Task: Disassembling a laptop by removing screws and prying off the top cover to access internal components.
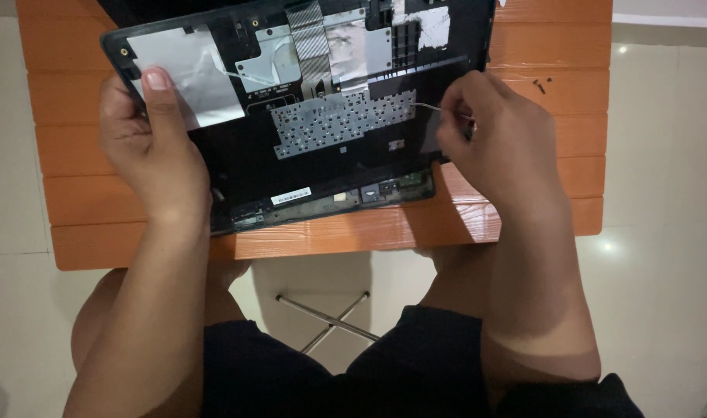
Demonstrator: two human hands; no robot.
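Note:
A black laptop shell [314, 166] lies face down and open on the orange slatted table [523, 46], its metal keyboard backing [342, 120] and silver foil patches showing. My left hand [148, 143] grips the shell's left edge, thumb on a foil patch. My right hand [496, 135] is over the shell's right edge, fingers pinched on a thin silver tool [427, 107] whose tip reaches toward the keyboard backing.
Two small dark screws [544, 83] lie on the table at the right, past my right hand. A grey ribbon cable [311, 39] runs down the shell's middle. Below the table are my knees, metal table legs [330, 317] and a pale tiled floor [663, 193].

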